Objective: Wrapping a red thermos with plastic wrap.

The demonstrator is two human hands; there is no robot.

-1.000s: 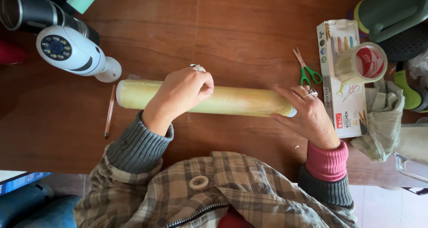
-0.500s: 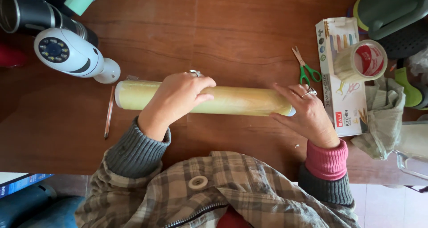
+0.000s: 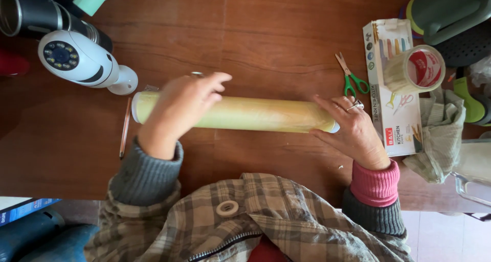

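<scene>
That yellow-green roll (image 3: 245,113) is lying flat across the middle of the wooden table (image 3: 276,42), long axis running left to right, right in front of you. Your left hand (image 3: 179,108) is draped over the left part, fingers spread loosely and resting on top rather than clamped round it. It's a bit blurred, so I can't tell how firmly it presses. Your right hand (image 3: 353,131) sits at the right end, fingers splayed and flat against the end of the tube, ring finger showing a ring, not pinching anything.

If you're rolling or smoothing it, I'd say keep both palms flat and the pressure even so one end doesn't creep ahead of the other.

Watch the pencil-like stick (image 3: 124,126) just left of the roll's end, and the white round camera (image 3: 82,60) a little farther back. On the right, green-handled scissors (image 3: 353,78) and a long box (image 3: 394,88) with a tape roll (image 3: 414,70) on it are close to your right hand.
</scene>
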